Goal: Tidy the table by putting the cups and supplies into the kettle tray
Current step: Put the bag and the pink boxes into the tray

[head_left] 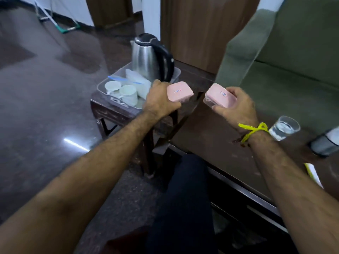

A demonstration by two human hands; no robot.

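Note:
A clear kettle tray [102,84] sits on a small dark side table [113,111]. In it stand a steel kettle [146,58], two upturned white cups [120,91] and several clear sachets [136,79]. My left hand [159,101] grips a pink-lidded box [180,92] just over the tray's right edge. A second pink-lidded box [219,95] is held in my right hand [236,107], above the larger table and right of the tray.
A glass of water [284,128] stands on the larger dark table [211,140] by my right wrist. A yellow-edged paper [313,174] and a dark-based object [325,144] lie at the right. A green sofa [293,52] is behind. My dark-trousered knee [183,198] is below.

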